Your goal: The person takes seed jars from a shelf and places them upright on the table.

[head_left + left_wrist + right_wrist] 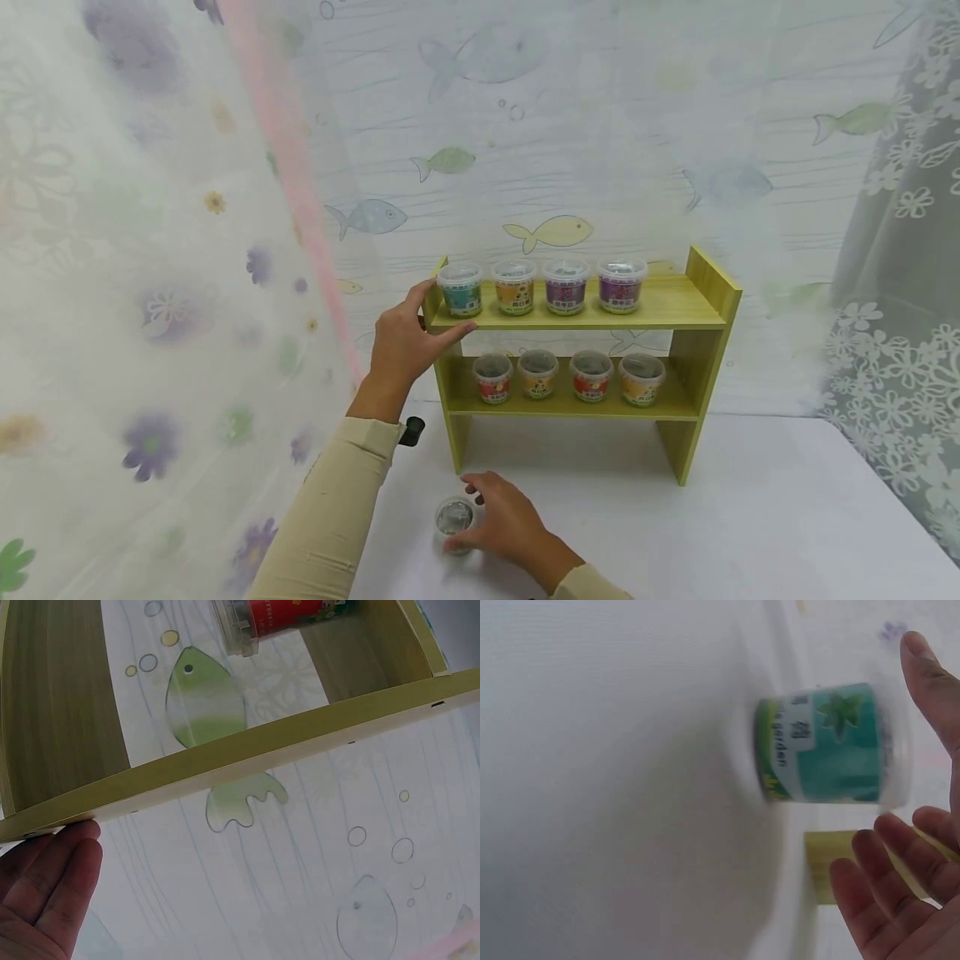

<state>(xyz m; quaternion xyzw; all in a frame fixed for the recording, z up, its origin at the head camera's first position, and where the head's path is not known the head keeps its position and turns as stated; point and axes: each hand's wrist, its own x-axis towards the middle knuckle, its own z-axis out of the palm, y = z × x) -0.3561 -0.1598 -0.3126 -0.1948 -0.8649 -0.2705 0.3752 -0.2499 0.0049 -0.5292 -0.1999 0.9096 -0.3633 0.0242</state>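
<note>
Both hands are at different heights: the left hand (405,337) is up at the shelf (708,287), and the right hand (510,521) is low, over the table (585,525). Between the thumb and the fingers of the right hand is a clear-lidded cup (455,518), which stands upright on the table. This hand is open, with its thumb on one side and its fingers on the other; in the right wrist view they are spread near the lid, and the teal label (836,742) is uncovered. Whether some fingertip touches the cup, I cannot tell. From the left hand the cup is well apart, lower down and in front of the shelf's left leg.

Also the left hand is not closed. Its fingers (71,885) are rather straight and touch the left side of the shelf, while its thumb reaches along the front edge of the upper board, just below the upper row's leftmost cup (462,293), also teal. Beside this one stand an orange cup (515,293) and two purple cups (565,293). On the lower board there are four cups with red or orange labels.
</note>
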